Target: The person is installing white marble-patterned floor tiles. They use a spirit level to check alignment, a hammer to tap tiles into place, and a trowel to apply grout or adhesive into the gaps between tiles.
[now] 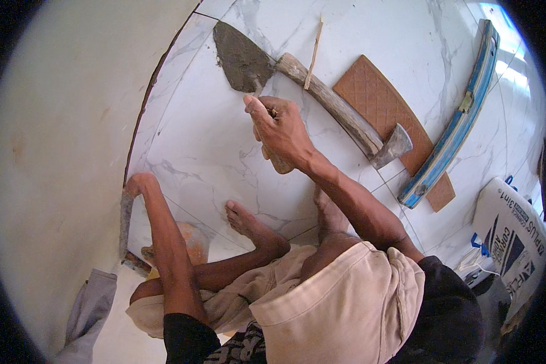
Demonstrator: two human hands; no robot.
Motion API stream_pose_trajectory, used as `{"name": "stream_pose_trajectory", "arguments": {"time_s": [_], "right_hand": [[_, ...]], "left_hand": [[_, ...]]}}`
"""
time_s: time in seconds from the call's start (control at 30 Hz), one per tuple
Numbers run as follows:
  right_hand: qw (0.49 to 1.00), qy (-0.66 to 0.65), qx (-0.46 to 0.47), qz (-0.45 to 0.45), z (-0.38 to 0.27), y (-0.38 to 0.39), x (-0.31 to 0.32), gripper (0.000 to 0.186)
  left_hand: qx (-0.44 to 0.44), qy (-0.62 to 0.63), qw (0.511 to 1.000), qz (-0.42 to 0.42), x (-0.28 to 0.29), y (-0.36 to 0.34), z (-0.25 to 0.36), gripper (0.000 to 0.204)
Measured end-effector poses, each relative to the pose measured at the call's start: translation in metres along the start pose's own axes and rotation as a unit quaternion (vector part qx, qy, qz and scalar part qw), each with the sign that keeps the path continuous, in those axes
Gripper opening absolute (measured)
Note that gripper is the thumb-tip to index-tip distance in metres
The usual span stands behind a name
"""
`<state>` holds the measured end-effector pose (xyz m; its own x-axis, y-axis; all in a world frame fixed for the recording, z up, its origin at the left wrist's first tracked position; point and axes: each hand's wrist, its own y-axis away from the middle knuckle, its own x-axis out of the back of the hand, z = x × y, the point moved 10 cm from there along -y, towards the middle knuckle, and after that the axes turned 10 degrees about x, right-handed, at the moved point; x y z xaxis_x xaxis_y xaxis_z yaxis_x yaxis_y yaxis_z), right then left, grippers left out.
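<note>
My right hand [279, 130] is closed around the wooden handle of a pointed trowel [241, 57]. Its blade is coated in grey mortar and hovers over the white marble floor tiles [206, 139]. My left hand [136, 185] reaches to the foot of the pale wall [60, 151]. There it curls over the far end of a narrow grey strip [125, 224] that stands along the wall's base. I squat with my bare feet [246, 218] on the tiles between my arms.
A hatchet [346, 112] with a rough wooden handle lies right of the trowel, a thin stick [313, 54] across it. Beyond it lie a brown ribbed tile [382, 100] and a blue spirit level [461, 115]. A printed sack [515, 236] stands at right, and grey cloth [91, 309] lies near the wall.
</note>
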<state>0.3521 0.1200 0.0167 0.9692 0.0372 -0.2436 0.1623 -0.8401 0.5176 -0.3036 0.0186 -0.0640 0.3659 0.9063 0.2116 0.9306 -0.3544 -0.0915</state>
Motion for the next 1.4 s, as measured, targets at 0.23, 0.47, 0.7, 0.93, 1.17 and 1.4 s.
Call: {"name": "stream_pose_trajectory", "arguments": {"time_s": [0.23,0.47,0.7,0.93,1.17,1.4], "right_hand": [[1.000,0.007,0.007,0.007,0.004,0.000,0.007,0.050],[1.000,-0.014,-0.013,-0.018,0.000,0.002,-0.004,0.049],[0.994,-0.088,-0.058,-0.022,-0.002,0.003,0.003,0.050],[0.995,-0.076,-0.058,-0.011,0.003,0.000,0.007,0.048],[0.999,-0.040,-0.011,-0.017,0.002,-0.001,0.005,0.046],[0.999,-0.044,0.001,-0.006,0.010,-0.003,0.007,0.045]], "left_hand": [[-0.074,-0.046,0.996,-0.011,0.044,0.058,0.000,0.035],[-0.033,-0.070,0.997,-0.025,-0.007,-0.001,-0.004,0.037],[0.082,-0.015,0.996,0.015,-0.032,-0.042,0.011,0.041],[-0.017,-0.031,0.999,-0.028,-0.018,-0.006,0.022,0.043],[0.051,0.059,0.997,0.005,0.002,0.001,-0.012,0.043],[-0.065,0.048,0.995,-0.063,-0.010,-0.003,0.013,0.054]]}}
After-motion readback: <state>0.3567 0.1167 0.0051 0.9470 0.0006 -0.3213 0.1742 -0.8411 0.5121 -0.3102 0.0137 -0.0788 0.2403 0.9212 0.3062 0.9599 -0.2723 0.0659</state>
